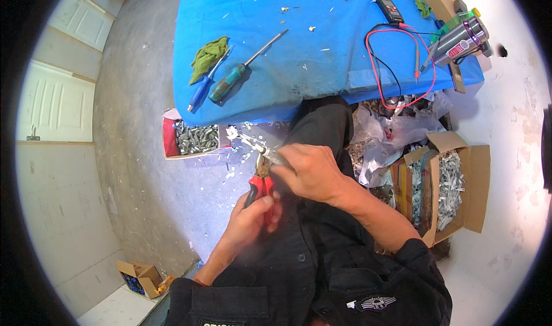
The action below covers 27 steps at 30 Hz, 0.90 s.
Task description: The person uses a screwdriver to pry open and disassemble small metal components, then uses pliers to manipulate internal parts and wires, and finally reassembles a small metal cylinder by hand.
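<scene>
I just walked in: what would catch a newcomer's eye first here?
The bright blue sheet spread across the top, with a handheld meter toward its right end. Then, mid-picture, red-handled pliers in the person's left hand, right by a whitish piece in the right hand. At right, an open cardboard box holds many pale strips.

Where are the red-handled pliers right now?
In the head view, just left of centre: the pliers are in the left hand, jaws beside the right hand.
</scene>
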Each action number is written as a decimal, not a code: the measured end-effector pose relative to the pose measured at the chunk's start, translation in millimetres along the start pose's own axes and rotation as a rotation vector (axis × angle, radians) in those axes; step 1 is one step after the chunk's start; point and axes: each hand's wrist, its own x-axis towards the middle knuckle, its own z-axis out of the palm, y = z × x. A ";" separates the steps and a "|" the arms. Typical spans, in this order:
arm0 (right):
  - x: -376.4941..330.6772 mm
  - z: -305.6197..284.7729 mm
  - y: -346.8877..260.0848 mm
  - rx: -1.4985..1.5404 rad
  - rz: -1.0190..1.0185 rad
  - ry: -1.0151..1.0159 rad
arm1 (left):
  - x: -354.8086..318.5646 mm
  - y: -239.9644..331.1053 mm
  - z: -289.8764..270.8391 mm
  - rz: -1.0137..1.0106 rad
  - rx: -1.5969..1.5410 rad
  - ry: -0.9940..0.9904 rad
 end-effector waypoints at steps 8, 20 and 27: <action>5.7 -5.2 4.1 0.112 0.031 -0.087 | 1.7 -6.4 2.0 0.037 0.113 0.089; 2.8 -9.5 34.1 1.523 0.561 -0.752 | -2.9 -2.8 -6.1 0.008 0.294 0.068; -3.1 -3.0 32.8 1.100 0.391 -0.572 | -2.3 -1.7 -4.2 -0.033 0.275 0.047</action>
